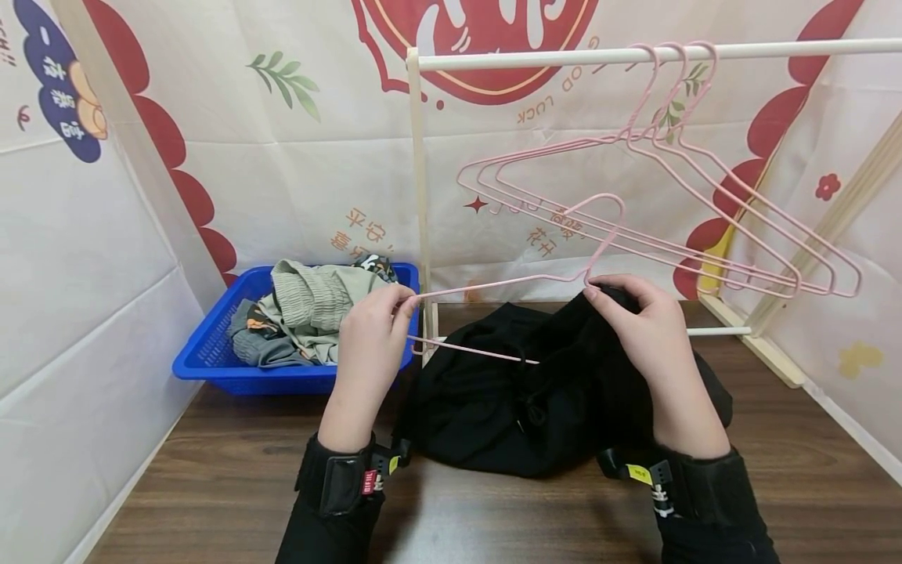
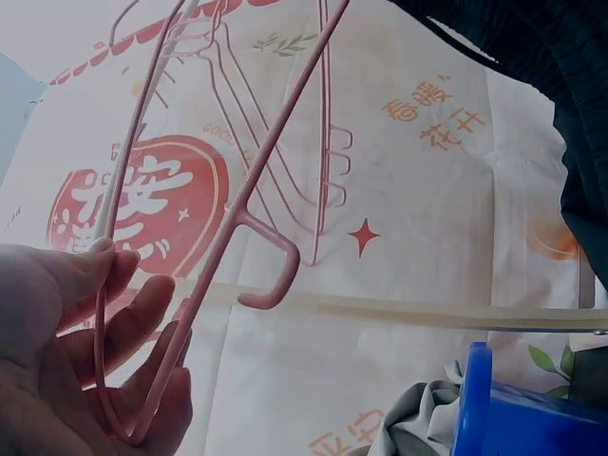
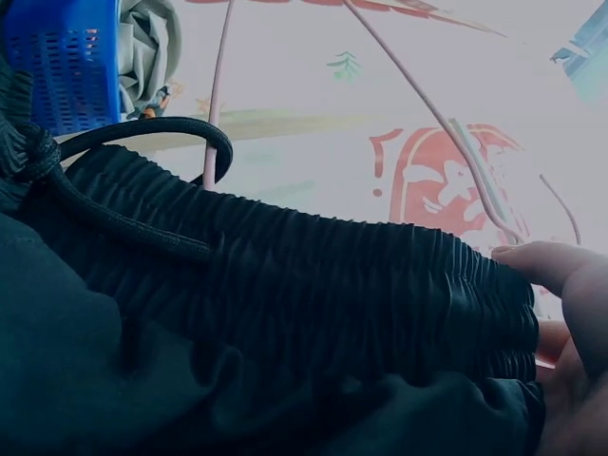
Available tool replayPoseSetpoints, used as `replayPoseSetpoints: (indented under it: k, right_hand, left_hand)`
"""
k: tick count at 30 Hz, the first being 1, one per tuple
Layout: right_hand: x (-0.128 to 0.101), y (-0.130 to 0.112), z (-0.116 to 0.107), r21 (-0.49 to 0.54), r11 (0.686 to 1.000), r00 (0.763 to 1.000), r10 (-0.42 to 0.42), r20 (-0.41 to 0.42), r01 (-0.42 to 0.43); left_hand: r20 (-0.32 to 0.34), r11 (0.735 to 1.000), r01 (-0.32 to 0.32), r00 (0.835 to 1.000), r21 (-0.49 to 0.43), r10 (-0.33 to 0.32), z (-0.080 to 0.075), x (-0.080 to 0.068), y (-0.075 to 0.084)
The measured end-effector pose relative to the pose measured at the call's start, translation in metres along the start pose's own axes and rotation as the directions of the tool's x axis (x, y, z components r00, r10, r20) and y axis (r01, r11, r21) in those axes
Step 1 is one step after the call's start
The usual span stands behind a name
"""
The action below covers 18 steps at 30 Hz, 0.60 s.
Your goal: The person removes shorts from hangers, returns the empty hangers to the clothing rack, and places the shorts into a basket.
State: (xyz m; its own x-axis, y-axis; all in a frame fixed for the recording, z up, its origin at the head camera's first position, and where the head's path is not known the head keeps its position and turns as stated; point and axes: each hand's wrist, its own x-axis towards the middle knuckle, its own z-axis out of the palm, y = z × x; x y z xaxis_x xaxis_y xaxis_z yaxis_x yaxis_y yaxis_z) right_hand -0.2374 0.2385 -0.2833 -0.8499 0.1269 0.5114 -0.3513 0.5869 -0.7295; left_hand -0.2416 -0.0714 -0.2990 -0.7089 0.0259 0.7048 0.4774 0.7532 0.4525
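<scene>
Backdrop: printed white sheeting [image 1: 296,180] fills the upper frame of the head view; its red emblem at top centre is cut off by the frame edge.
Table: one dark wood top [image 1: 211,486], lower frame, partly covered by the garment and both forearms.
Rack: one pale wooden clothes rack [image 1: 421,196], its rail running along the top right and out of frame on the right.
Garment: one black garment [image 1: 507,399] with an elastic ribbed waistband and a drawstring, heaped at lower centre of the table; its full shape cannot be made out.
Basket: one blue basket [image 1: 211,352] at centre left, holding several crumpled clothes; their number cannot be told.
Hung hangers: three pink wire hangers [image 1: 705,227] on the rail, upper right, overlapping one another.
Held hanger: one pink hanger [image 1: 493,286] at centre frame, its right shoulder hidden inside the waistband.
Left hand: left hand [image 1: 369,345], fingers curled round the hanger's left corner.
Right hand: right hand [image 1: 644,325], fingers and thumb pinching the waistband against the hanger just below its hook.
</scene>
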Motion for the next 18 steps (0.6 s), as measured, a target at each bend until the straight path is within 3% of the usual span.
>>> replayPoseSetpoints:
  k: [11,18]
  right_hand:
    - [0.001,0.003,-0.003,-0.048,0.999,1.000,0.013,0.015,-0.013]
    - [0.003,0.006,-0.008,-0.098,0.995,0.998,0.011,0.068,-0.004]
  left_hand:
    - [-0.037,0.999,0.036,0.999,-0.007,-0.036,-0.007,0.001,-0.006]
    - [-0.056,0.998,0.069,0.996,0.001,-0.069,-0.015,0.001,-0.008]
